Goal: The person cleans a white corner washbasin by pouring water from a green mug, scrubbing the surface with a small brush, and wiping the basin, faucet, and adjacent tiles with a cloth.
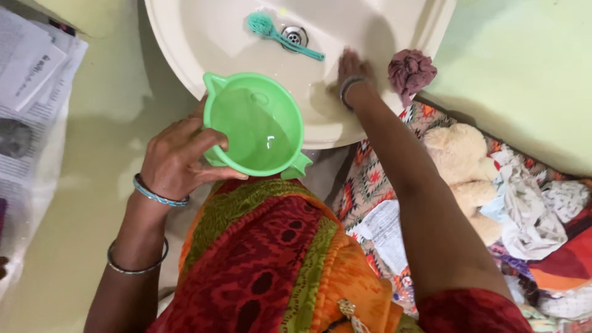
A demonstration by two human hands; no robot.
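The left hand [179, 157] grips a green mug [254, 126] by its near-left rim, fingers curled together around the edge and thumb pressed over the lip, so the mug stays level above the near rim of the white basin [185, 55]. A little water sits in the mug. The right hand [353, 71] lies flat on the wet basin floor, fingers pressed together, as if wiping it. A teal brush [280, 36] rests beside the drain [295, 36], to the far left of that hand. A crumpled maroon cloth [410, 71] sits on the basin's right rim, with a soft toy [459, 163] on piled laundry nearer.
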